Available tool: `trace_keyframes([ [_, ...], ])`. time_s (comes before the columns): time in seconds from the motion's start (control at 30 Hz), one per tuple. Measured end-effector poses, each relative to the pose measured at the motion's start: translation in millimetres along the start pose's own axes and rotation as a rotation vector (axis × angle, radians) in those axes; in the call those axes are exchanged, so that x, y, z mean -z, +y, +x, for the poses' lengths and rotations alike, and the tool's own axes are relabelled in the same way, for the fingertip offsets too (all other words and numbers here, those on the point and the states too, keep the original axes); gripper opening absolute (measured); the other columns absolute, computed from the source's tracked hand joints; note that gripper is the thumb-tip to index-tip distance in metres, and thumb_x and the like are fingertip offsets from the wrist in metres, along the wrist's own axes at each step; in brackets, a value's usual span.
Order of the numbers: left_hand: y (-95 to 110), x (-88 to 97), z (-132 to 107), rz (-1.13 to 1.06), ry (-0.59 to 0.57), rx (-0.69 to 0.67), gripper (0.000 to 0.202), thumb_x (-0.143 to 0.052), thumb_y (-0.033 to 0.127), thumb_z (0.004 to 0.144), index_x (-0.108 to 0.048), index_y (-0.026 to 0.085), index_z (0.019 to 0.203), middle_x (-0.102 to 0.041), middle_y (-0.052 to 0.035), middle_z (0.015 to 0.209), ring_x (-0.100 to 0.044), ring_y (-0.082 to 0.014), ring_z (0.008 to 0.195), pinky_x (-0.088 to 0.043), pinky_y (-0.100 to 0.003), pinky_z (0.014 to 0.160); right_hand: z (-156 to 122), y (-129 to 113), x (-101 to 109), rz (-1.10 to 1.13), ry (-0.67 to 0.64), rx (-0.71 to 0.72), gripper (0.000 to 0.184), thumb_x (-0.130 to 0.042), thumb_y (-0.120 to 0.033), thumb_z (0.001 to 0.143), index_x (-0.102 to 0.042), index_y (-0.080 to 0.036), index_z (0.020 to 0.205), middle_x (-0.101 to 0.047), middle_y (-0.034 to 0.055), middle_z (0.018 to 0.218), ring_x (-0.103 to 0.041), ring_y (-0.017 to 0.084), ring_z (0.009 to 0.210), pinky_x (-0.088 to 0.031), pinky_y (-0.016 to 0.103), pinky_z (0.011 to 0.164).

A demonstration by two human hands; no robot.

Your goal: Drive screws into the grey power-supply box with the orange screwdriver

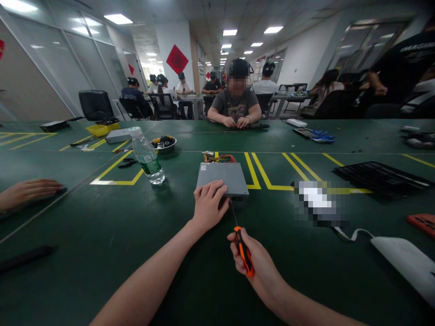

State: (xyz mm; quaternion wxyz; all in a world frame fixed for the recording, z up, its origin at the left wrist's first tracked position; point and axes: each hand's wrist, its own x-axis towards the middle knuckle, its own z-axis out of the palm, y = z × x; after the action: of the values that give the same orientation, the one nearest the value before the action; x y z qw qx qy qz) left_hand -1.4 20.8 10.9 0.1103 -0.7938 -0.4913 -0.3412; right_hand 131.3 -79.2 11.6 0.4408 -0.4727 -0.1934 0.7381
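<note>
A grey metal computer power supply (222,174) lies on the green table in front of me, its bundle of coloured cables (226,158) at the far side. My left hand (210,203) holds it by the near left corner, fingers over the top and thumb down at the front face. In my right hand (251,256) is a screwdriver (244,253) with an orange and black handle, the fingers wrapped round the grip. Its thin shaft points up and away to the near face of the power supply. The screw or slot at the tip is too small to make out.
A water bottle (148,158) stands left of the power supply, near a metal bowl of parts (165,145). Another person's hand (30,192) rests at far left. To the right lie a black panel (384,177) and a white power bank-like block (404,262). A person (234,102) sits opposite.
</note>
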Motion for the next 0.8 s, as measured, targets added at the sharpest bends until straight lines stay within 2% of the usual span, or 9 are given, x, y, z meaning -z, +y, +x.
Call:
trace_keyframes([
  [0.17,-1.2,0.1,-0.1,-0.011,-0.005,-0.008,0.027,-0.05,0.031,0.084,-0.053,0.025,0.11,-0.056,-0.003,0.123,-0.045,-0.0212,0.116,-0.028,-0.039,0.089,-9.3,-5.0,10.7,-0.136,-0.053,-0.006,0.037,-0.054,-0.052,0.078,-0.057,-0.015,0.079,-0.049,-0.0029,0.057,-0.037,0.005,0.04,-0.025,0.018,0.038],
  [0.33,-0.5,1.2,0.1,-0.017,0.0,-0.002,0.026,-0.05,0.031,0.084,-0.053,0.024,0.109,-0.056,-0.0037,0.123,-0.045,-0.0214,0.115,-0.028,-0.04,0.09,-9.9,-9.0,24.3,0.016,0.005,0.002,0.031,-0.055,-0.045,0.079,-0.056,-0.014,0.075,-0.049,-0.0031,0.055,-0.036,0.004,0.039,-0.023,0.017,0.037],
  [0.47,-0.4,1.7,0.4,-0.022,-0.002,-0.009,0.025,-0.048,0.031,0.085,-0.053,0.024,0.108,-0.056,-0.0038,0.122,-0.046,-0.021,0.115,-0.028,-0.039,0.09,-8.0,-10.3,25.0,0.079,0.041,-0.001,0.028,-0.054,-0.04,0.081,-0.056,-0.013,0.073,-0.048,-0.0029,0.054,-0.036,0.003,0.038,-0.023,0.016,0.036],
  [0.8,-0.7,0.2,0.3,-0.016,0.001,-0.007,0.026,-0.049,0.031,0.084,-0.052,0.024,0.109,-0.056,-0.0034,0.122,-0.046,-0.021,0.115,-0.027,-0.04,0.089,-3.6,-9.3,27.4,0.114,0.043,0.011,0.03,-0.06,-0.043,0.076,-0.057,-0.013,0.076,-0.049,-0.0033,0.054,-0.037,0.003,0.038,-0.024,0.016,0.036],
])
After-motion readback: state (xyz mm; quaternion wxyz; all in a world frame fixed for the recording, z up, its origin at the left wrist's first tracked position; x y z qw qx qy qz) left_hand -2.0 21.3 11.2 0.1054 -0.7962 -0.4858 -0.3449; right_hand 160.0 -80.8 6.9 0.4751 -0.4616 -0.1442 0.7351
